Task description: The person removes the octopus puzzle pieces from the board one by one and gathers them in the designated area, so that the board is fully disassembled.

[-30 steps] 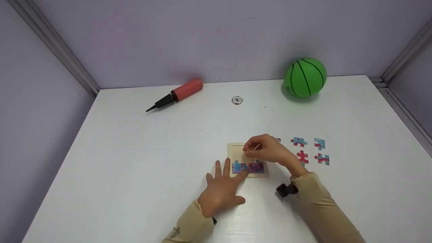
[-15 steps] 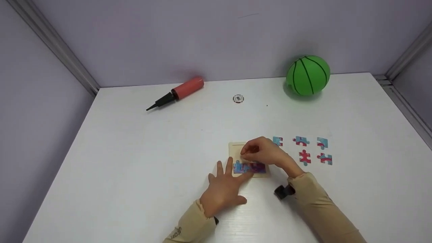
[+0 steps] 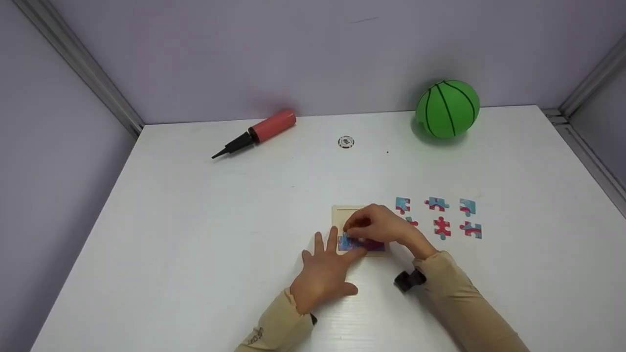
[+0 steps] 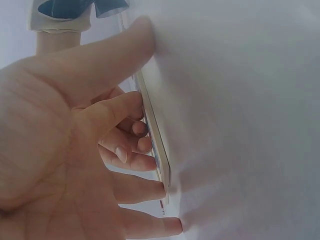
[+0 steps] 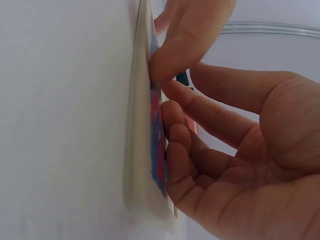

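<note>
Head view: a small wooden puzzle tray (image 3: 342, 213) lies flat on the white table (image 3: 195, 220), near the front edge and slightly right of centre. Its outline is nearly square, so no long axis can be told; its sides run roughly parallel to the table edges. The row of fitted pieces (image 3: 374, 245) along the tray's near side runs left to right.

The left hand (image 3: 323, 274) lies palm down with fingers spread and straight, its fingertips resting on the tray's near left corner. The right hand (image 3: 384, 225) is arched over the tray's middle, fingers curled, thumb and fingertips pressed down onto the coloured pieces; whether a separate loose piece is pinched beneath them cannot be told.

Right wrist view: the fingertips (image 5: 172, 112) bear against the blue and red printed face (image 5: 159, 170) set in the pale frame. Left wrist view: the tray's thin edge (image 4: 159, 150) appears against the table, with fingers of both hands meeting it.

Loose puzzle pieces (image 3: 442, 227) lie in two rows just right of the tray. At the far side, along the lilac wall (image 3: 293, 54), rest a red and black hand pump (image 3: 257, 133), lying diagonally with its nozzle toward the left, a small round disc (image 3: 346, 142), and a green ball (image 3: 447, 108). Metal rails (image 3: 78, 68) frame the enclosure's corners.
</note>
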A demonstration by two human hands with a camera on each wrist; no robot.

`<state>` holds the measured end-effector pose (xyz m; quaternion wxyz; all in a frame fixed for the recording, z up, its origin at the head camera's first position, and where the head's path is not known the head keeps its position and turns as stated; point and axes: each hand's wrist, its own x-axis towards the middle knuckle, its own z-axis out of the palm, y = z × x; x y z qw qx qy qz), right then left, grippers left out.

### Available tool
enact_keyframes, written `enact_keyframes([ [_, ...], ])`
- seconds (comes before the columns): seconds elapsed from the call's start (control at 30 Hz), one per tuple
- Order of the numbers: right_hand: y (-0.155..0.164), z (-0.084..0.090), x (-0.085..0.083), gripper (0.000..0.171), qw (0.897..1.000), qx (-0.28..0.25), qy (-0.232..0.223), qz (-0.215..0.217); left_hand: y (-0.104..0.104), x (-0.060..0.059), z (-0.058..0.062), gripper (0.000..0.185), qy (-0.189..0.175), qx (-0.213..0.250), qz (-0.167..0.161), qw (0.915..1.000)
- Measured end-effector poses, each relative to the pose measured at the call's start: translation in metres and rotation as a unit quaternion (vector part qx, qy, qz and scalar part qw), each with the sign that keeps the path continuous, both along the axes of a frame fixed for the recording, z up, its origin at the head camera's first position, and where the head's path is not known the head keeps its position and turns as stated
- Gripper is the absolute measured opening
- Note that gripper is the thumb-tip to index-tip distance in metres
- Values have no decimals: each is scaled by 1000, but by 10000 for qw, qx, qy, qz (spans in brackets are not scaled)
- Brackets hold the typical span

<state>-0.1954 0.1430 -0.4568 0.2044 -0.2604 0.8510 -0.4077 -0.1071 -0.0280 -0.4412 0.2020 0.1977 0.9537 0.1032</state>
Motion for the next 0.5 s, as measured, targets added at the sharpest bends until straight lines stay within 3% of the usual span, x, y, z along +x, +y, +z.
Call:
enact_keyframes([
  [0.5, -3, 0, 2, 15, 9996, 114, 235, 64, 1, 1, 1, 73, -82, -70, 36, 9999],
])
